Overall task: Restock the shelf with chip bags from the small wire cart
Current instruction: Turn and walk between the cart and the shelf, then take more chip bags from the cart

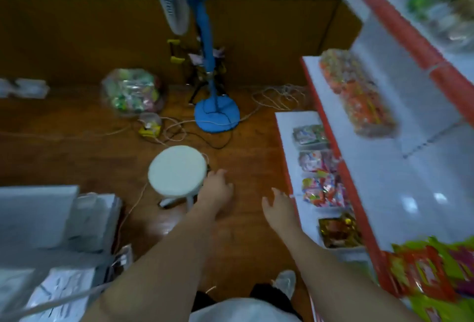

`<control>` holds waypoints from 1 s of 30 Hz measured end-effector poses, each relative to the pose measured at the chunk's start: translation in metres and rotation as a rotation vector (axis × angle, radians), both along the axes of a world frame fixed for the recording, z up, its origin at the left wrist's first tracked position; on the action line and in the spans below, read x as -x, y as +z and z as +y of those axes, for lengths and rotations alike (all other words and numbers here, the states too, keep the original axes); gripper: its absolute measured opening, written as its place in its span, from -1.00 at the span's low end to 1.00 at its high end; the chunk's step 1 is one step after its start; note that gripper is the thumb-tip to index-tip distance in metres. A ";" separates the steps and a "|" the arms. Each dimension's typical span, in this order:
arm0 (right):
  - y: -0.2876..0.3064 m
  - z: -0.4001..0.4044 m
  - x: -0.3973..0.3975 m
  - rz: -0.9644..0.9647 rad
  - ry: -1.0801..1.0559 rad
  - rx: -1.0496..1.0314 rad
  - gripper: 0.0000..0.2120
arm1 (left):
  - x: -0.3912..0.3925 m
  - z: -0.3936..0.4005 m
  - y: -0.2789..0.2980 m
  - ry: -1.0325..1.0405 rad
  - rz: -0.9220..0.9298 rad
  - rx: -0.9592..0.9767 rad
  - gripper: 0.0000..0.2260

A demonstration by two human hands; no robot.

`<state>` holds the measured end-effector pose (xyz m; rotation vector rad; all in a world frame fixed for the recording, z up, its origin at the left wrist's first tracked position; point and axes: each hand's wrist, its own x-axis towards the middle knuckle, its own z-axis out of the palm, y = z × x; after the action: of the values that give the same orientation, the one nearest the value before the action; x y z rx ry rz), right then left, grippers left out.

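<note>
Head view, blurred: my left hand and right hand reach forward with fingers loose, holding nothing. Green-and-red chip bags lie at four o'clock on the white, red-edged metal shelf. At eleven o'clock of my left hand stands a round white stool; I see no wire cart.
</note>
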<state>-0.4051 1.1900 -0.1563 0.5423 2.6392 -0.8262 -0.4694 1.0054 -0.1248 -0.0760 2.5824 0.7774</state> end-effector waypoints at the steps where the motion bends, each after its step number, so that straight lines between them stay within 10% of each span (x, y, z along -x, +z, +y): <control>1: 0.007 -0.039 0.007 0.004 0.080 0.011 -0.47 | -0.008 -0.043 0.002 0.085 0.010 0.010 -0.58; 11: 0.025 -0.374 -0.029 0.022 0.954 0.067 -0.48 | -0.206 -0.361 0.002 1.037 -0.039 -0.008 -0.65; 30: 0.015 -0.691 -0.206 -0.259 1.944 -0.022 -0.45 | -0.483 -0.483 0.004 2.041 -0.152 -0.086 -0.56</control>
<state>-0.1994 0.4986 -0.1412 -1.5543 1.6375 0.0032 0.0137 0.5225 -0.1210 -2.6847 1.4353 1.1968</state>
